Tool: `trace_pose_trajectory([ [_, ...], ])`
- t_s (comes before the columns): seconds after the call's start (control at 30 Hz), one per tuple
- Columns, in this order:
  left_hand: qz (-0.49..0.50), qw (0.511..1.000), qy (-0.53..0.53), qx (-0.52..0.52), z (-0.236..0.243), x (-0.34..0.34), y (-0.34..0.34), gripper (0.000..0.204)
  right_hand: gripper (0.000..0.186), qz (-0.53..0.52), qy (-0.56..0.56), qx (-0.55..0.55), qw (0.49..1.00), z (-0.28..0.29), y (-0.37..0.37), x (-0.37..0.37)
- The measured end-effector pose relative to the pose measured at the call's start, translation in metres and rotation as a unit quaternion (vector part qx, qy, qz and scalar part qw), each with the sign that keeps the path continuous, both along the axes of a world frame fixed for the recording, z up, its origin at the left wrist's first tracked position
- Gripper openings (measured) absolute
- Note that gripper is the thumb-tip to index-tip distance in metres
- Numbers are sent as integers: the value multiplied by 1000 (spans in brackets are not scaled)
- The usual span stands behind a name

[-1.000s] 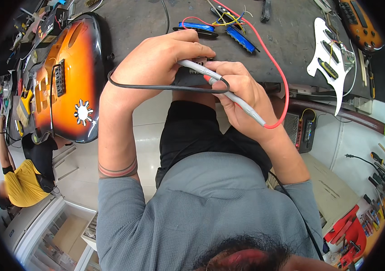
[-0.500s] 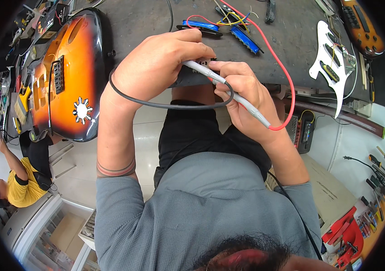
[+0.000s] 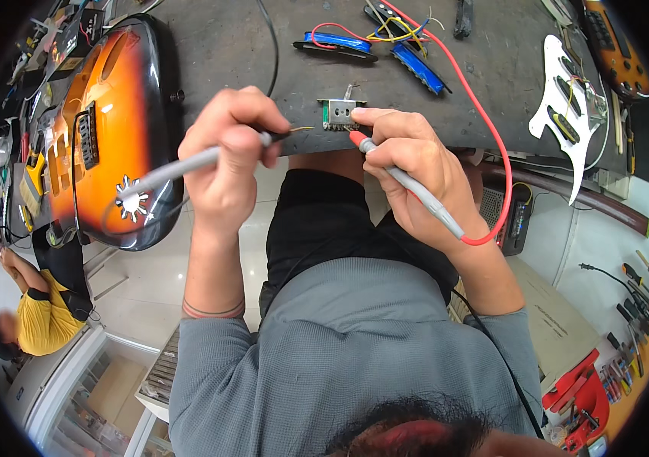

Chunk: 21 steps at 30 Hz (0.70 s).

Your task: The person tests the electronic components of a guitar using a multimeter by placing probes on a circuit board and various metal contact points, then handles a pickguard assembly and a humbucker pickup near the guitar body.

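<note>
A small metal lever switch (image 3: pixel 339 112) with a green side and a row of terminals lies near the table's front edge. My right hand (image 3: pixel 416 156) is closed round a grey test probe (image 3: pixel 420 192) with a red tip and a red lead, that tip close to the terminals. One of its fingers rests against the switch's right side. To the left, my left hand (image 3: pixel 224 164) grips a second grey test probe (image 3: pixel 176 169) with a black front end; its body is blurred. The thin tip points toward the switch and is apart from it.
Blue-wrapped pickups (image 3: pixel 419 68) with coloured wires lie on the dark table (image 3: pixel 225 53) beyond the switch. A sunburst guitar body (image 3: pixel 115 114) is at left, a white pickguard (image 3: pixel 577 126) at right. The red lead (image 3: pixel 484 107) arcs around my right hand. A person in yellow (image 3: pixel 46 324) sits lower left.
My left hand has swung left, away from the switch, uncovering it, and its probe now points the other way. My right hand has stayed near the switch. The person in yellow has shifted.
</note>
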<state>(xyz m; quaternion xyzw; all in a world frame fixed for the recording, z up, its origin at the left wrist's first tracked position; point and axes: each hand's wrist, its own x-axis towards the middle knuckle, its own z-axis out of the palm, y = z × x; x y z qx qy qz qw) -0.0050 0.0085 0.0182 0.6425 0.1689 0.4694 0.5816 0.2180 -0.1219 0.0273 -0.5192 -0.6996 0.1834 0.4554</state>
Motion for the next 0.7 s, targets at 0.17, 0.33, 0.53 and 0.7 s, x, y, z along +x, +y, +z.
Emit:
trace_pose_trajectory([
  [0.17,28,993,114,25,17,6,-11,14,46,2,-32,54,998,-6,4,3],
  [0.33,55,983,137,112,7,11,-7,30,22,-3,11,0,1000,2,0,-1],
  [0.53,65,979,140,130,5,14,-8,29,22,-2,11,-7,1000,3,-1,-1],
  [0.7,60,974,167,137,6,12,-7,29,24,1,13,-3,1000,2,0,-1],
])
